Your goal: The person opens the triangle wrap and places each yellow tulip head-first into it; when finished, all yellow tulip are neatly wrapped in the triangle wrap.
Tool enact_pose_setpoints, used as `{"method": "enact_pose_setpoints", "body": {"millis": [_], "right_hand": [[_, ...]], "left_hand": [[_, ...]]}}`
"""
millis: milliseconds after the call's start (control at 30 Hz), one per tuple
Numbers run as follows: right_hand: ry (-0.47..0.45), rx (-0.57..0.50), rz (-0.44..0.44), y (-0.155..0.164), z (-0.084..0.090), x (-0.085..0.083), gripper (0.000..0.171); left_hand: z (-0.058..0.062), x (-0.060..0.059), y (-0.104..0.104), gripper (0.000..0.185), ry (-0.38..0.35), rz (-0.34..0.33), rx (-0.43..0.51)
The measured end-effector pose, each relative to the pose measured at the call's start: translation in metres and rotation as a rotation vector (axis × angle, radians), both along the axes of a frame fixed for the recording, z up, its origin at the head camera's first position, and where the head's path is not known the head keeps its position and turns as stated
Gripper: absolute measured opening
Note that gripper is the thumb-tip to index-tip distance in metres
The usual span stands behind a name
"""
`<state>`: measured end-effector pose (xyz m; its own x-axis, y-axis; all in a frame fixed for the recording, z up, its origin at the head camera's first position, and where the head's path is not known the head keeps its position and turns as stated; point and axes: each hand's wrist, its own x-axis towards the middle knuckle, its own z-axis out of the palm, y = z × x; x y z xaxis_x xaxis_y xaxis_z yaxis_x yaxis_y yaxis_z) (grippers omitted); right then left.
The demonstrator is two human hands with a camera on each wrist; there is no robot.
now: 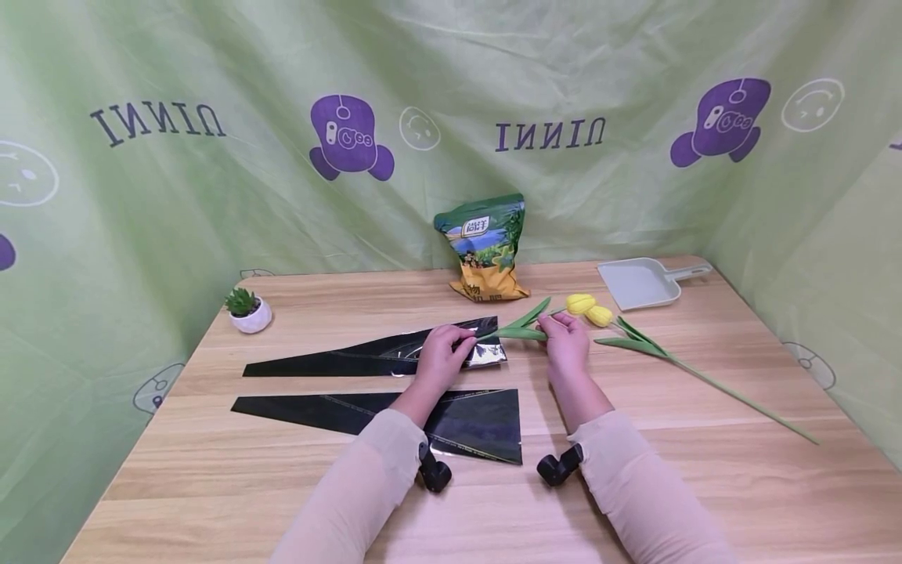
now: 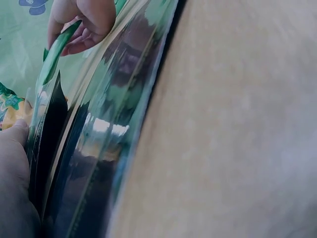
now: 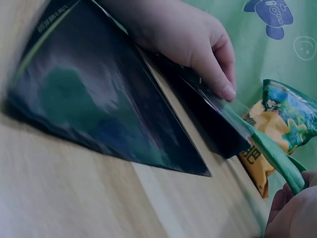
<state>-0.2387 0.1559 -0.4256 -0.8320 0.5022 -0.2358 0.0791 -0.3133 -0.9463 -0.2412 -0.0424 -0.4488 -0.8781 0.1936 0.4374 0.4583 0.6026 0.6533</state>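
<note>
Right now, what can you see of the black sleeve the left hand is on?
The far black sleeve is a long tapering wrapper of glossy black and clear film, lying flat on the wooden table, its point to the left and its wide mouth to the right. The left hand grips the mouth end. A green stem, held by the right hand, enters that mouth. A second sleeve lies nearer, apart.

My left hand (image 1: pixel 442 356) rests on the upper sleeve (image 1: pixel 366 359) (frame centre); my right hand (image 1: pixel 566 342) sits right of it, the lower sleeve (image 1: pixel 395 419) below, the bag (image 1: pixel 483 247) above.
</note>
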Motion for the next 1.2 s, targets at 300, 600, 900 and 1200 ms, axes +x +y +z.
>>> {"method": "enact_pose_setpoints", "body": {"millis": [300,600,900,1200], "right_hand": [[-0.002,-0.005,0.014,-0.007,0.0,0.002,0.031],[0.033,-0.162,0.025,-0.002,0.003,0.004,0.056],[0.078,-0.142,0.029,0.014,0.008,0.005,0.074],[0.132,-0.077,0.025,0.032,0.008,0.005,0.063]], "left_hand": [[-0.003,-0.001,0.0,0.016,0.001,-0.013,0.011],[-0.004,-0.001,-0.001,0.017,0.002,-0.006,0.01],[-0.003,-0.002,-0.001,0.019,-0.021,-0.003,0.007],[-0.001,0.0,0.0,0.017,-0.009,-0.005,0.002]]}}
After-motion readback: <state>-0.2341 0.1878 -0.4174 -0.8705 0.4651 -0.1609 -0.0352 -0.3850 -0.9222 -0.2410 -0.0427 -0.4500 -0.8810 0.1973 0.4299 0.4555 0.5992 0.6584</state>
